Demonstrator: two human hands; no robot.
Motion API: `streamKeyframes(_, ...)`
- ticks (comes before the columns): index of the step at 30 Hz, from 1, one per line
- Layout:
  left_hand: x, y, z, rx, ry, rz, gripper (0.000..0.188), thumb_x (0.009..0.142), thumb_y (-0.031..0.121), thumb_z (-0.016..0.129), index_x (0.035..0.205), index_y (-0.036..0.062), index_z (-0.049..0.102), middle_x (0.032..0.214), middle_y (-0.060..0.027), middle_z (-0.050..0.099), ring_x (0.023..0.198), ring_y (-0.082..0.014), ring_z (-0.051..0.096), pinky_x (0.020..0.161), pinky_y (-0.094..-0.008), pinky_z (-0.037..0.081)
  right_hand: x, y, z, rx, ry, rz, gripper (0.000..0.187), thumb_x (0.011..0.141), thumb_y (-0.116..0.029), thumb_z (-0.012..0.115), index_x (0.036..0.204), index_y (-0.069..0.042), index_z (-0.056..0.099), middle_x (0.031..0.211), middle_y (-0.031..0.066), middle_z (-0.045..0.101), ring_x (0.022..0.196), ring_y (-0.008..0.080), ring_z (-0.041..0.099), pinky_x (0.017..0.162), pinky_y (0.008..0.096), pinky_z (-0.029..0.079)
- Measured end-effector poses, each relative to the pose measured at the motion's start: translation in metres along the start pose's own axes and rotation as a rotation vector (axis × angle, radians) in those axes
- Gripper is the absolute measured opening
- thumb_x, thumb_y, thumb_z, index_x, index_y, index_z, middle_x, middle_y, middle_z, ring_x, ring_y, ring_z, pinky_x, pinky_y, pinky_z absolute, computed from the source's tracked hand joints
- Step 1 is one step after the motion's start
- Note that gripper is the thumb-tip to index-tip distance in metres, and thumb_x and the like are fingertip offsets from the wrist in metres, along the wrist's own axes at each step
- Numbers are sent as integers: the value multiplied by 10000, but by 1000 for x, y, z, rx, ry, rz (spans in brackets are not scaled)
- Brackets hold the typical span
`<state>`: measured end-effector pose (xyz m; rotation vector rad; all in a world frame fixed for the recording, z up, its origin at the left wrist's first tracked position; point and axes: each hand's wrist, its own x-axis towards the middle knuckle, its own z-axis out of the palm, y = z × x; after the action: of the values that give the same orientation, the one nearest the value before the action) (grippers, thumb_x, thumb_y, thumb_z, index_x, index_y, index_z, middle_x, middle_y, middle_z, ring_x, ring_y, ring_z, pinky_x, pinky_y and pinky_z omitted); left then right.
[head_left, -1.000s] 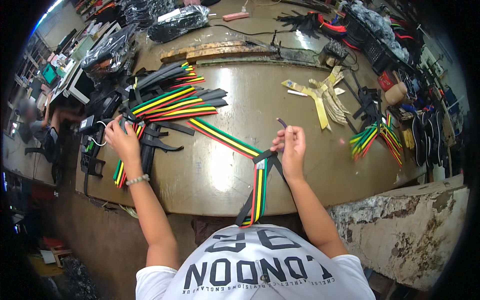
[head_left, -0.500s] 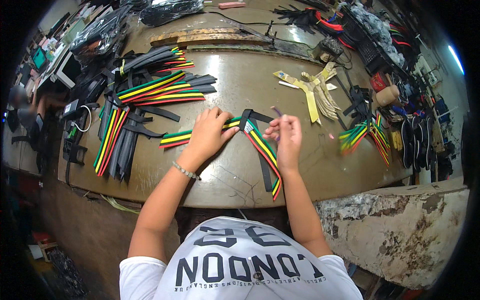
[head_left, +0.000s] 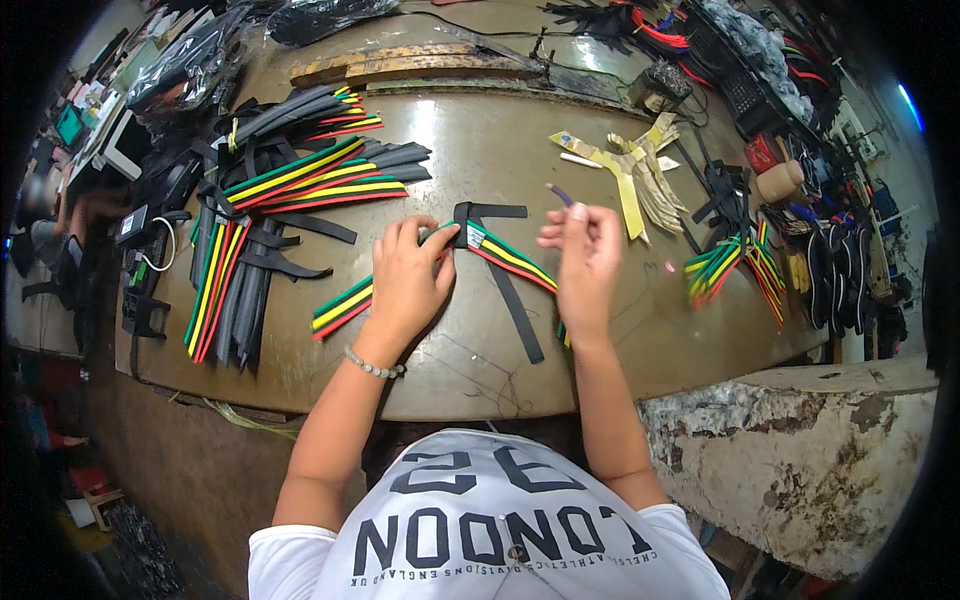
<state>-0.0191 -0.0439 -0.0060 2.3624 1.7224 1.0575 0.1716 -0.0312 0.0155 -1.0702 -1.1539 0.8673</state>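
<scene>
A strap with green, yellow, black and red stripes (head_left: 515, 262) lies bent on the table in front of me. A black webbing piece (head_left: 515, 315) crosses it at a small black loop, beside a small white label (head_left: 474, 240). My left hand (head_left: 412, 268) is closed over the strap left of the loop, its thumb at the loop. My right hand (head_left: 588, 250) is raised over the strap's right part and hides some of it. Its curled fingers hold a thin purple stick (head_left: 560, 195), whose tip points up and left; the rest is hidden by the fingers.
Bundles of similar striped straps (head_left: 300, 185) lie at the left, near a black device with a white cable (head_left: 140, 225). Yellowish Y-shaped pieces (head_left: 630, 180) lie right of centre. Another strap bundle (head_left: 735, 265) sits farther right. Wooden bars (head_left: 400, 70) cross the far side.
The loop and label have shifted left with my left hand. The strap's right part has swung outward toward my right wrist. My right hand has moved slightly right, still holding the purple stick.
</scene>
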Motion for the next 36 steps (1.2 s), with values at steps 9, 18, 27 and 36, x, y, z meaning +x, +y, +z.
streamKeyframes(9, 44, -4, 25, -191, -170, -129, 169, 817, 101, 661, 942, -6, 696, 850, -196, 623, 802, -359, 622, 741, -424, 501, 0, 57, 32, 40, -63, 241, 272, 1021, -274, 442, 954, -10, 445, 839, 104, 568, 669, 129, 589, 589, 264, 535)
streamKeyframes(18, 57, -6, 41, 27, -278, -81, 139, 817, 120, 641, 835, -18, 644, 855, -211, 630, 822, -372, 614, 737, -446, 487, 4, 53, 28, 209, -70, 330, 259, 1014, -265, 461, 947, -15, 452, 826, 95, 569, 655, 128, 585, 593, 271, 537)
streamKeyframes(27, 22, -25, 40, -480, -18, -246, 181, 939, 140, 568, 946, -41, 579, 840, -145, 608, 722, -202, 603, 683, -334, 482, 2, 63, 34, -273, -106, 70, 210, 916, -141, 634, 815, 33, 573, 819, 55, 574, 647, 92, 596, 596, 229, 498)
streamKeyframes(36, 21, -26, 38, -564, -33, -331, 175, 936, 134, 583, 937, -41, 596, 834, -98, 613, 732, -137, 613, 673, -273, 488, 3, 57, 38, -342, -106, 63, 206, 849, -137, 685, 746, 18, 597, 781, 100, 589, 628, 162, 592, 589, 289, 486)
